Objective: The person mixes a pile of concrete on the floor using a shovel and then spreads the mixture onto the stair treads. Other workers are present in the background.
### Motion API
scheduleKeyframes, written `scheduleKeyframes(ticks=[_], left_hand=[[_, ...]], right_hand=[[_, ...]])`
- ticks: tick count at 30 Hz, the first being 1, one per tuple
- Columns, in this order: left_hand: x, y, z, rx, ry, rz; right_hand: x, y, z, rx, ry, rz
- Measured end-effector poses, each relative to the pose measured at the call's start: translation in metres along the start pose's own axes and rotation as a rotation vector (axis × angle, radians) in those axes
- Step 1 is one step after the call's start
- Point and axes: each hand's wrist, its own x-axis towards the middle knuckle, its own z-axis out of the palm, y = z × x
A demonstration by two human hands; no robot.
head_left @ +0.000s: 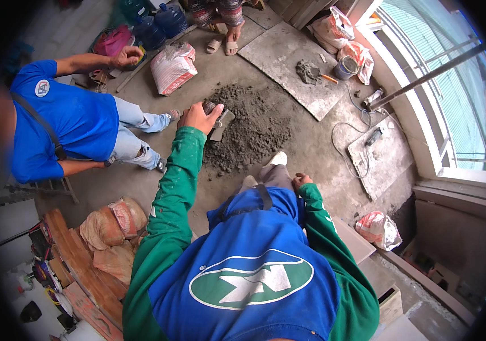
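Observation:
My left arm, in a green sleeve, reaches out over a heap of wet grey mortar on the floor. My left hand is closed round the dark grip of a hand tool with a flat grey metal blade. The blade shows against the heap's near-left part; I cannot tell whether it touches. Low beside my right thigh hangs my right hand, its fingers curled in, with nothing visible in them. A white shoe of mine stands at the heap's near edge.
A co-worker in a blue shirt stands at left; another person's sandalled feet are beyond. A cement sack lies near the heap. Right: a mortar-smeared board, a bucket, a corded power tool and a metal pole.

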Motion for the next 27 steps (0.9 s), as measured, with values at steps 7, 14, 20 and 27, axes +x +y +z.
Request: scheduleKeyframes(ticks=[7, 14, 20, 27], left_hand=[[-0.023, 0.023, 0.006, -0.007, -0.077, -0.029], [-0.014, 0.017, 0.007, 0.008, -0.041, -0.027], [0.006, 0.015, -0.001, -0.009, -0.095, -0.035], [0.022, 0.015, 0.000, -0.003, -0.045, -0.012]], right_hand=[[0.000, 0.056, 0.032, 0.012, -0.102, 0.191], [0.000, 0.092, 0.041, 0.012, -0.238, 0.264], [0.025, 0.045, 0.013, 0.035, -0.161, 0.201], [0.008, -0.019, -0.027, 0.052, -0.116, 0.186]])
